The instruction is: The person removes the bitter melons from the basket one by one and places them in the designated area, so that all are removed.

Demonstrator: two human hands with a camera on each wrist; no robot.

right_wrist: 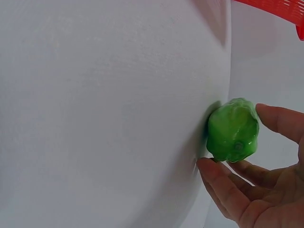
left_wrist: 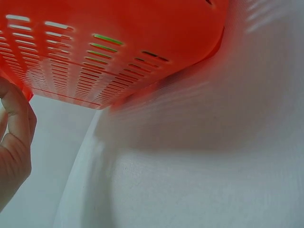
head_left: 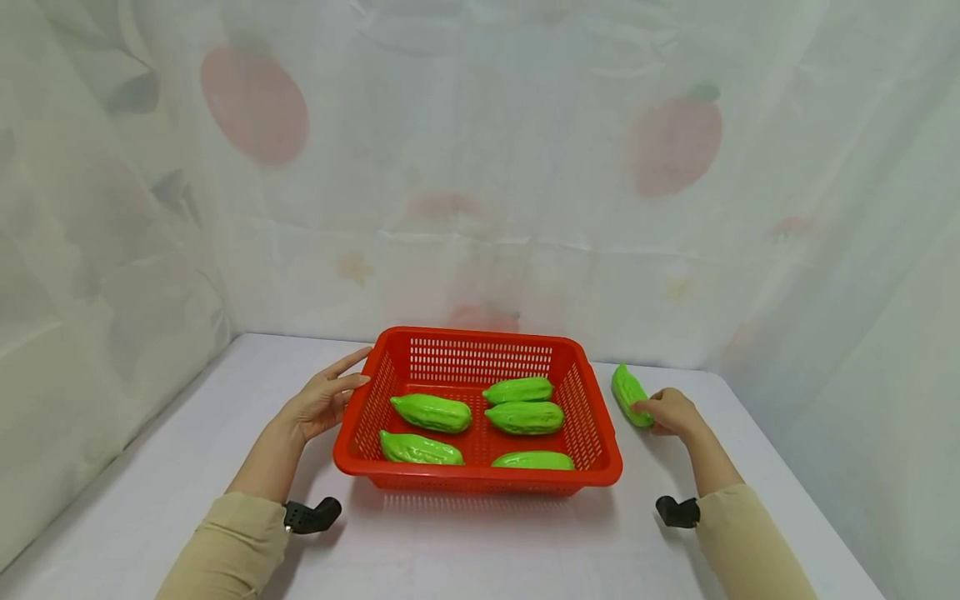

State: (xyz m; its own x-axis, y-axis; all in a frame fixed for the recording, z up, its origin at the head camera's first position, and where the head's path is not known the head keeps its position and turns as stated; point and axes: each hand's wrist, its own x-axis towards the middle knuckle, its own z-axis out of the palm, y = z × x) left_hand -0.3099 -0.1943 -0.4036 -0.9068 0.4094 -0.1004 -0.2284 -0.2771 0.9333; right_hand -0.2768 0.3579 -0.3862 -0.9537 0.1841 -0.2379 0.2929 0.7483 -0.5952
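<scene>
A red plastic basket [head_left: 480,479] with slotted walls stands mid-table, holding several bright green bitter melons [head_left: 431,413]. Against its left rim my left hand [head_left: 318,404] rests with the fingers extended; the left wrist view catches that hand [left_wrist: 14,142] beside the slotted wall. To the right of the basket another bitter melon [head_left: 628,393] lies on the table. My right hand [head_left: 671,412] holds it near its closer end. In the right wrist view, the thumb is on one side of this melon [right_wrist: 232,130] and the fingers are on the other, partly underneath.
The white table [head_left: 465,554] meets a pale printed curtain [head_left: 480,167] at the back and more curtain on both sides. A black wrist camera [head_left: 311,517] sticks out from the left sleeve, and another [head_left: 677,512] from the right.
</scene>
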